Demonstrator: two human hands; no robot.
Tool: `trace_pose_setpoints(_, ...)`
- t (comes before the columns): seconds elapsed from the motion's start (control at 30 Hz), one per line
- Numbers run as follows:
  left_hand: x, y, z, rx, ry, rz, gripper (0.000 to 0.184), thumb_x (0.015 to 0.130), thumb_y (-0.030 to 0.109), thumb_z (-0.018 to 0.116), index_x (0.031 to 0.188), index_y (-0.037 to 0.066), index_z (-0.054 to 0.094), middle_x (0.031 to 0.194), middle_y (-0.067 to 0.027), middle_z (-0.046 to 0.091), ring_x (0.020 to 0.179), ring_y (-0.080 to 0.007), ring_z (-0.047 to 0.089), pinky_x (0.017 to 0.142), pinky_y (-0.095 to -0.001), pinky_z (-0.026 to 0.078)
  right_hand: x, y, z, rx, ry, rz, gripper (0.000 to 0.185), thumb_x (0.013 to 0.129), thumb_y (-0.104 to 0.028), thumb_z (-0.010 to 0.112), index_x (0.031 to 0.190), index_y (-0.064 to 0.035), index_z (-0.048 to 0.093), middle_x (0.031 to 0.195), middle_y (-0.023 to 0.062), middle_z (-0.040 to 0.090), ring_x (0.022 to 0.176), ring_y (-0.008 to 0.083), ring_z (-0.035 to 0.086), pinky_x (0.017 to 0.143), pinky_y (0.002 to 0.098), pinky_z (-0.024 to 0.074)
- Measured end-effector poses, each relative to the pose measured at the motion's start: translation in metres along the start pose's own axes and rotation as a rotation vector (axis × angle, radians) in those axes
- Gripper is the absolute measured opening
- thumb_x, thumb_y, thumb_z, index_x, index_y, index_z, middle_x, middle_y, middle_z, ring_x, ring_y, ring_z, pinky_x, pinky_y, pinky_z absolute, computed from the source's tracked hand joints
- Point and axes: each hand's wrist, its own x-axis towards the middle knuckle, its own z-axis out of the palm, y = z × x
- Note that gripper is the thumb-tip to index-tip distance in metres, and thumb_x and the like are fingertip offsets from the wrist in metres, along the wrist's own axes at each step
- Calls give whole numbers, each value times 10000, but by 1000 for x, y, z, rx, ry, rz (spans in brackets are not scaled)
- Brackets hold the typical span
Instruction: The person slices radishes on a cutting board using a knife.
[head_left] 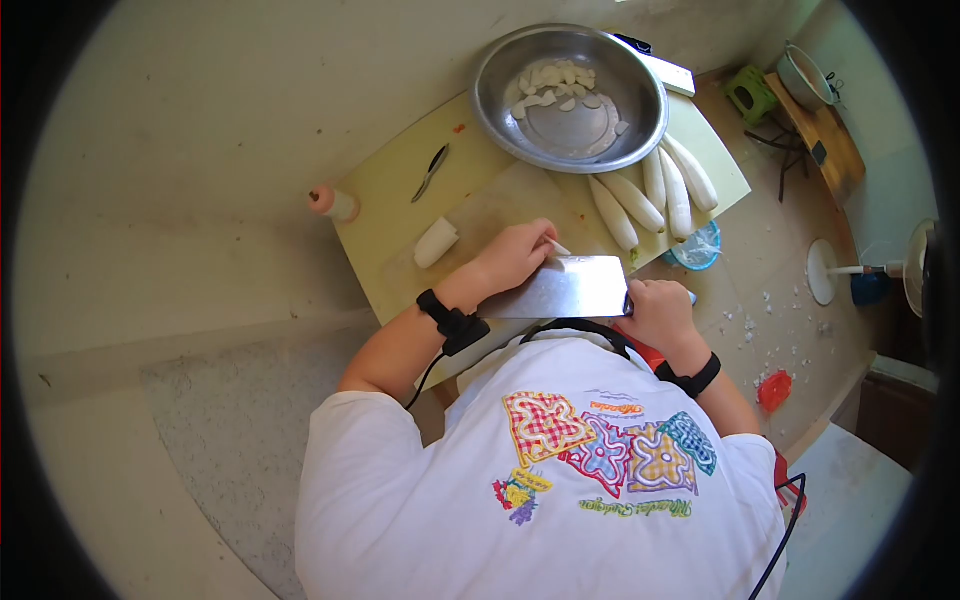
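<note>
My right hand [660, 310] grips the handle of a cleaver [575, 287], its broad blade pointing left across the front of the table. Bent fingers of my left hand [515, 258] close on a white vegetable piece [561, 248] just beyond the blade; most of that piece is hidden. Left of this hand, a thick cut length of white vegetable [436, 243] lies on the cutting board [500, 205]. Several long, peeled white vegetables [675, 195] lie side by side at the right. Beyond them a large metal basin [485, 110] holds white slices [555, 78].
A peeler or small knife [430, 173] lies on the table [385, 165], near a pink-topped bottle [335, 204] at the left corner. Below the right edge are a blue bucket [697, 246], a red object [774, 391] and white scraps on the floor. A fan [915, 268] stands farther right.
</note>
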Motion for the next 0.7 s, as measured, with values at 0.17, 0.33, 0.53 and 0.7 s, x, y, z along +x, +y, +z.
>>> trace_pose_setpoints(0.17,1,2,-18,-151,145,-77,135,970,93,556,1077,12,563,891,-88,660,834,-168,633,765,-308,501,-7,6,6,1,-3,37,379,658,-407,811,696,-81,621,649,108,629,619,313,642,572,433,498)
trace_pose_setpoints(0.33,12,-9,-39,-226,199,-45,147,983,107,544,1084,0,546,880,-70,645,800,-158,625,753,-313,508,-28,16,19,8,-33,174,342,718,-404,773,689,-90,643,643,126,642,602,324,648,573,443,512)
trace_pose_setpoints(0.53,63,-28,-56,-447,249,-189,167,971,143,586,1091,33,545,880,-42,634,774,-143,622,726,-306,541,-64,24,24,7,-134,389,304,725,-383,748,706,-86,687,670,144,667,621,340,661,591,453,528)
trace_pose_setpoints(0.7,126,-26,-60,-613,263,-450,204,947,152,617,1109,44,555,904,-55,636,802,-173,640,721,-362,577,-91,24,30,27,-66,494,322,730,-387,743,684,-73,692,655,158,660,598,358,652,569,460,524)
